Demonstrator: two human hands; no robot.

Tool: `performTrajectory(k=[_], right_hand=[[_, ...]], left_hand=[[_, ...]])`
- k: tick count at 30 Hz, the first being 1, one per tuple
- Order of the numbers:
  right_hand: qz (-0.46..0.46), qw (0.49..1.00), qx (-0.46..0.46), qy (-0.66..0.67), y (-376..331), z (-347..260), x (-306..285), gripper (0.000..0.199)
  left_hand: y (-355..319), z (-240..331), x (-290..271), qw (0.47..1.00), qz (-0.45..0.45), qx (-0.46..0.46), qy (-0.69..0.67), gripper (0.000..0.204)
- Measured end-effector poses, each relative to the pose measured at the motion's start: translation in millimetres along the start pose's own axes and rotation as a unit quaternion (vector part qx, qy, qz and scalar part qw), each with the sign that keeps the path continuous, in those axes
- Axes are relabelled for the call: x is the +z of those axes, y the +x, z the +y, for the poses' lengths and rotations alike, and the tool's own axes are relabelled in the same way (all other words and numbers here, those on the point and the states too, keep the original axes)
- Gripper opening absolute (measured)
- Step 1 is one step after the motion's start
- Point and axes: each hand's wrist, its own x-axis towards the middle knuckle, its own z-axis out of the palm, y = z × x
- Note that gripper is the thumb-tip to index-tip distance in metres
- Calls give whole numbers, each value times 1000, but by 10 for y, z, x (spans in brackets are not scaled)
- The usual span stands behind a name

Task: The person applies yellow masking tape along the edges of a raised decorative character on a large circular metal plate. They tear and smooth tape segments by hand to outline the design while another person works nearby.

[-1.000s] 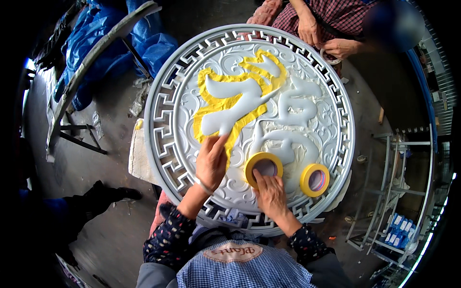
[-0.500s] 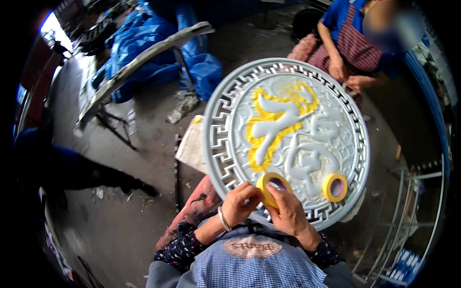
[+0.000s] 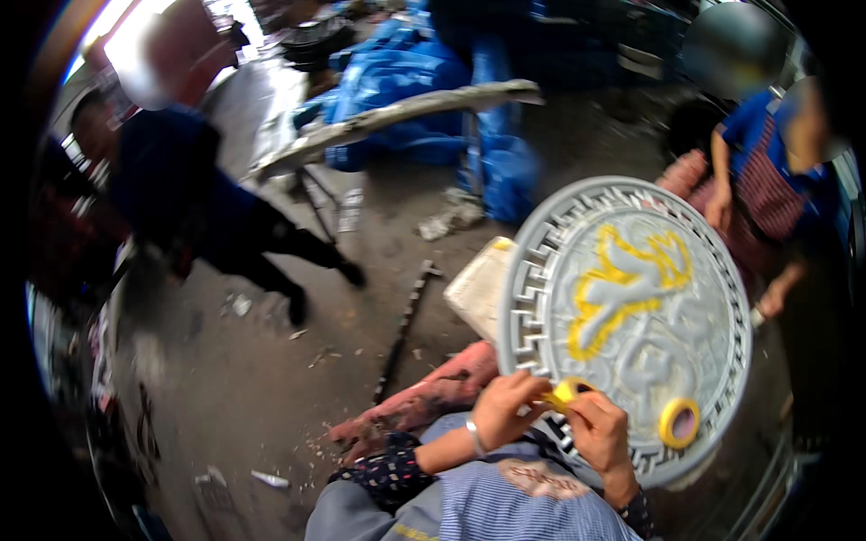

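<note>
A large round grey panel (image 3: 722, 379) with raised relief and a cut-out key-pattern border lies in front of me, to the right. Yellow tape (image 3: 586, 338) outlines a raised character on its face. Over the near rim, my right hand (image 3: 600, 433) grips a roll of yellow tape (image 3: 568, 389). Close beside it, my left hand (image 3: 507, 408), with a bracelet at the wrist, has its fingers pinched at a short yellow strip by the roll. Another yellow tape roll (image 3: 678, 422) lies on the panel's near right part, touched by neither hand.
At right, a person (image 3: 767, 180) in a checked apron sits by the panel. Another person (image 3: 171, 180) in dark clothes stands at left. A long rough board (image 3: 397, 113), blue sheeting (image 3: 401, 77), a pinkish-red cylinder (image 3: 424, 392) and a dark rod (image 3: 403, 334) lie around.
My view has swung left, so the panel and hands appear farther right. The person at left now shows almost whole. A yellow strip now shows between my left fingers and the roll.
</note>
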Motion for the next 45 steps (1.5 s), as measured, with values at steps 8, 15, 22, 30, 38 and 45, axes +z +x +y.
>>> performTrajectory(k=[8, 15, 22, 30, 38, 45], right_hand=[[-7, 994, -61, -91, -1, -159, -4, 10], [-31, 995, -52, -83, 22, -127, -76, 10], [-29, 995, 15, -98, -123, -52, -122, 11], [-2, 992, 63, -105, -199, 0, -171, 15], [1, 998, 53, -43, -254, 324, -249, 15], [1, 997, 74, 13, -259, 572, -275, 18]], left_hand=[[-25, 61, 17, 997, 43, 63, 14, 61], [-93, -49, 61, 983, -43, -47, -174, 21], [-70, -22, 201, 969, -68, -108, -210, 21], [-4, 47, 326, 975, -78, -99, -184, 17], [38, 114, 506, 967, -87, -142, -191, 14], [168, 133, 669, 972, -99, -157, -145, 11]])
